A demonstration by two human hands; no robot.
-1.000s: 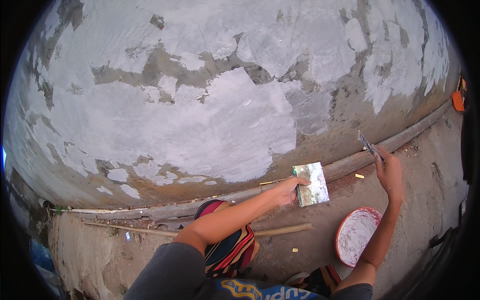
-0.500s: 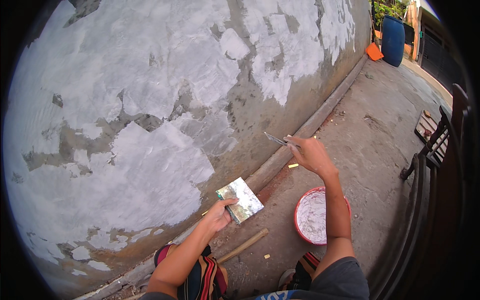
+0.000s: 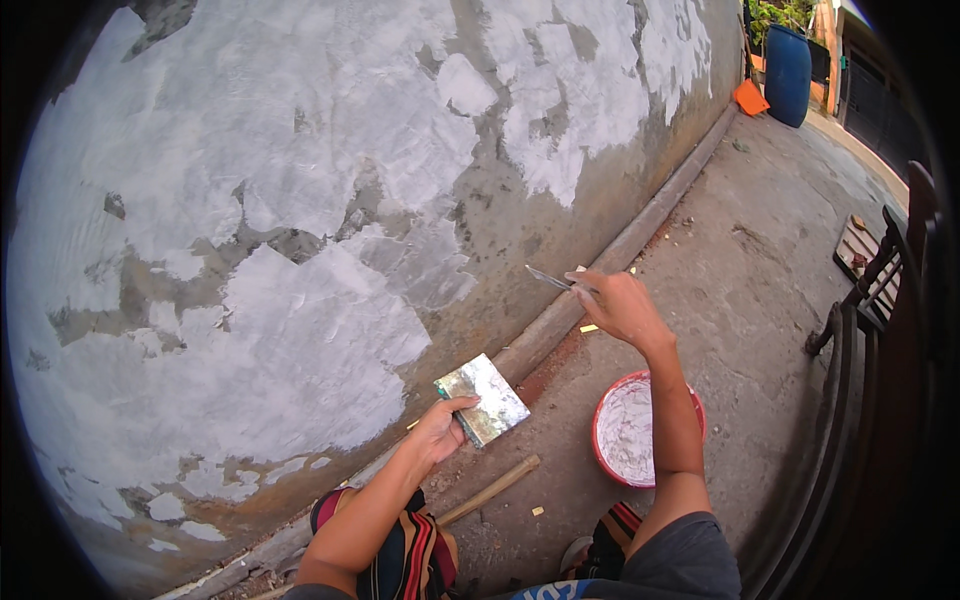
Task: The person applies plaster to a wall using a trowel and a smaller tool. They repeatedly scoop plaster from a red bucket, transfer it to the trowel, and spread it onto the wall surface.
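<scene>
My left hand grips a shiny, square, mirror-like plate by its edge, thumb on top. The plate's face is smeared with dull patches and sits close to the foot of the wall. Farther up and to the right, my right hand is closed round a putty knife, its thin blade pointing left toward the wall but apart from it. Much of the knife's handle is hidden by the fingers. White putty covers the grey wall in rough patches. Beneath my right forearm stands a red-rimmed bucket of white putty.
A pipe-like ledge runs along the wall's foot. Near my legs lies a wooden stick. Dark wooden furniture stands at the right. A blue barrel and an orange dustpan-like piece are at the far end.
Both hands keep nearly the same pose and grip. The putty knife's blade has tilted only slightly.
</scene>
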